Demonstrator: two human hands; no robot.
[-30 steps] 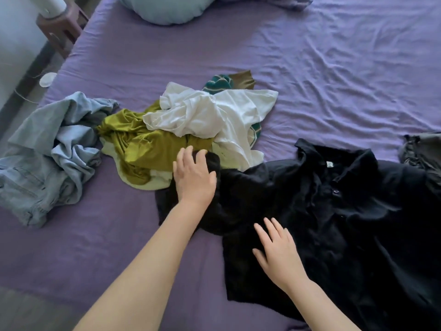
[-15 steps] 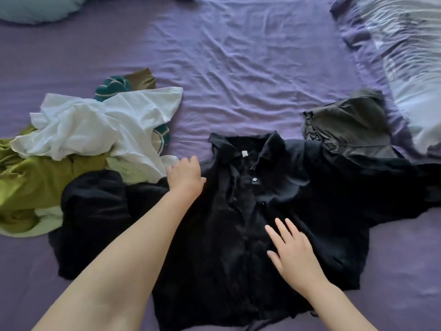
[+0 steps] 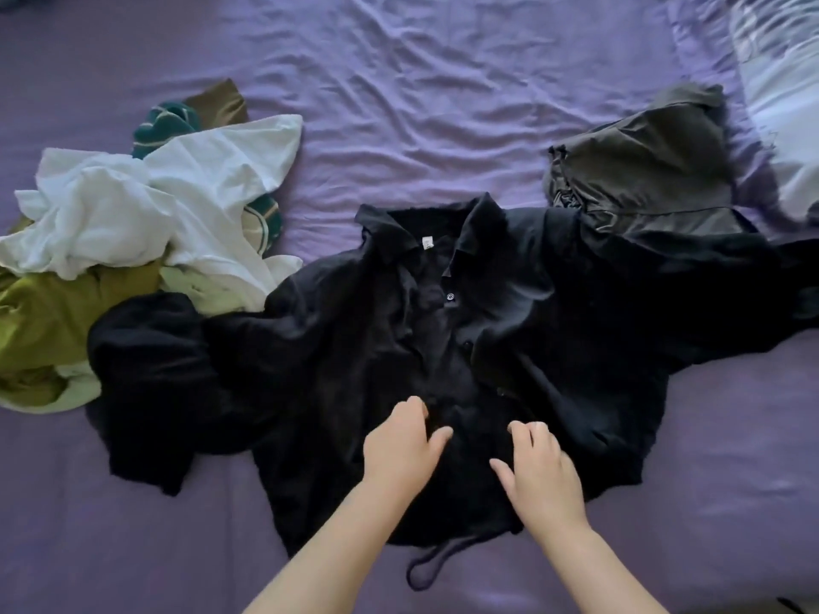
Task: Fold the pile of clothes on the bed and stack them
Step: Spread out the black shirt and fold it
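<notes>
A black shirt [image 3: 509,330] is being kept spread face-up on the purple bed sheet [image 3: 421,95], collar away from the camera, its sleeves running out to either side. The lower front of the black shirt is being pressed by both hands: the left hand [image 3: 405,449] is lying just left of the button placket with its fingers bent down into the cloth and its thumb pointing toward the placket, while the right hand [image 3: 538,474] is resting just right of it, fingers likewise bent, thumb spread out to the left — whether any fold of cloth is being pinched under either hand cannot be told. To the left of the black shirt the unfolded pile is lying: a white garment [image 3: 168,201] is touching the shirt's left shoulder, an olive-green garment [image 3: 48,321] is being overlapped by the shirt's left sleeve, and a teal striped piece [image 3: 166,126] is showing behind the white one. Beyond the shirt's right shoulder a dark grey garment [image 3: 642,170] is lying crumpled, touching the shirt. A dark cord loop [image 3: 432,565] is trailing from the shirt's hem — between the two forearms
</notes>
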